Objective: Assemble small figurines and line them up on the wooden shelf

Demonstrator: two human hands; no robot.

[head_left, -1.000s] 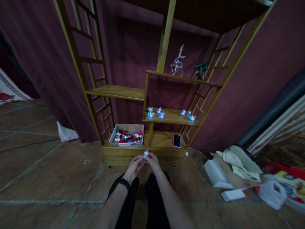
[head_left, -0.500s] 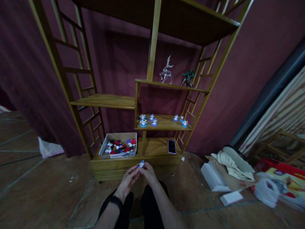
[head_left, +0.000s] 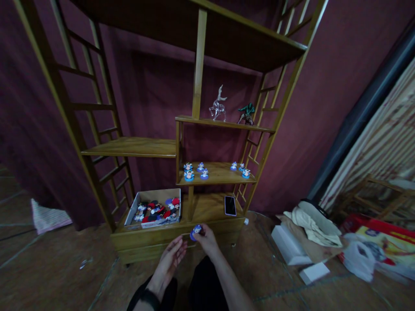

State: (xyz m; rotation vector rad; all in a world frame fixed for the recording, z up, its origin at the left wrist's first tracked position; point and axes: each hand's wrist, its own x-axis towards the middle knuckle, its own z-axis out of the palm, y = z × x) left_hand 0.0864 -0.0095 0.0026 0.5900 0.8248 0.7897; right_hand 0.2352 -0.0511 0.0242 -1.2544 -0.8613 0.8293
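My right hand (head_left: 208,241) pinches a small purple-and-white figurine (head_left: 195,232) by its side, in front of the shelf's bottom drawer. To its left, my left hand (head_left: 170,259) is open, fingers loosely spread, with nothing in it. Several similar figurines stand on the low middle shelf (head_left: 220,172): a group on the left includes a blue-based figurine (head_left: 189,175) and a purple-based figurine (head_left: 204,173), and a smaller group on the right includes another blue-based figurine (head_left: 246,173). A cardboard box (head_left: 132,209) on the bottom board holds a jumble of red, black and white figurines (head_left: 157,211).
A phone (head_left: 230,205) lies on the bottom board at right. Higher up stand a clear deer figure (head_left: 218,106) and a green-cloaked figure (head_left: 247,113). On the floor at right are white boxes (head_left: 289,245), cloth (head_left: 308,224) and a plastic bag (head_left: 359,258).
My left hand has let go of the figurine and drawn back to the left. My right hand alone now holds it, slightly further right. The view has shifted a little.
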